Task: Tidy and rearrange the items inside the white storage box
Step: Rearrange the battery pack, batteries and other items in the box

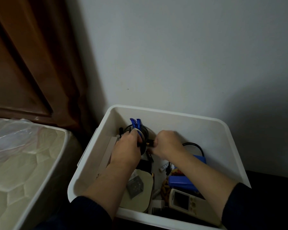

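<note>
The white storage box (186,123) stands open below me, against the wall. My left hand (126,148) grips a bundle of coiled cables (144,131), black and white with blue ties (135,122) sticking up, at the box's far left. My right hand (167,143) pinches a gold-tipped black plug (150,142) at that bundle's end. Lower in the box lie a white remote with a screen (184,200), a blue pack (183,182), a cream flat device (144,188) and a grey packet (135,185).
A second black cable (195,145) loops at the box's right side, beside another blue object (200,159). A plastic-wrapped mattress (18,163) lies close on the left. A brown curtain (32,55) hangs behind it. The bare wall (189,55) backs the box.
</note>
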Motion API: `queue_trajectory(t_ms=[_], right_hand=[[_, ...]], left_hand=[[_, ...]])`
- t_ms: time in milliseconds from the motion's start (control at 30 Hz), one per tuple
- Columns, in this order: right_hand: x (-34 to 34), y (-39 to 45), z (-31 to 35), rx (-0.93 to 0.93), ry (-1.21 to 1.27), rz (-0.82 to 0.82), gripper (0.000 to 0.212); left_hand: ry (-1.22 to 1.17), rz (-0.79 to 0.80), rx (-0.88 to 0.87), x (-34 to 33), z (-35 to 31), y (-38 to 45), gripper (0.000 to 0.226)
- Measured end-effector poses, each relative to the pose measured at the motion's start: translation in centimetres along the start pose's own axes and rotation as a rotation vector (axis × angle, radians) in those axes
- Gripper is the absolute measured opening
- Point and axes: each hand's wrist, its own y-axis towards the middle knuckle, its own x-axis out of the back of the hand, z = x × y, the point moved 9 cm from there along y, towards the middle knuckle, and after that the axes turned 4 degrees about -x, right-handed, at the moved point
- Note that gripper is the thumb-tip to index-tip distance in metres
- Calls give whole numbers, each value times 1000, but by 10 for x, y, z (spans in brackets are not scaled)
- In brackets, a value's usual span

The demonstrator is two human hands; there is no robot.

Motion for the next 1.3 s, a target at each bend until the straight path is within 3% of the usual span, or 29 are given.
queue_trajectory(t_ms=[100,500,667,767,867,967,1133,1300], right_hand=[[-20,-6,1,18,-159,77,29],[-3,-3,2,150,-402,-107,5],[21,-8,0,63,-252,-56,20],[61,-9,-6,-3,-52,-97,13],[103,-23,-11,51,412,-182,5],[99,-42,0,183,746,33,16],[77,-56,6,247,688,183,24],[85,-54,6,255,484,28,21]], left_hand=[[0,-1,7,-1,1,0,25],[-269,-55,-51,3,-8,-2,42],[-535,-117,-136,11,-19,-3,29],[-543,-85,-213,13,-28,-2,44],[-587,-49,-199,13,-32,-1,70],[-662,-10,-215,12,-37,-3,92],[-671,41,-271,6,-41,-5,92],[-537,-3,-315,6,-40,-3,87]])
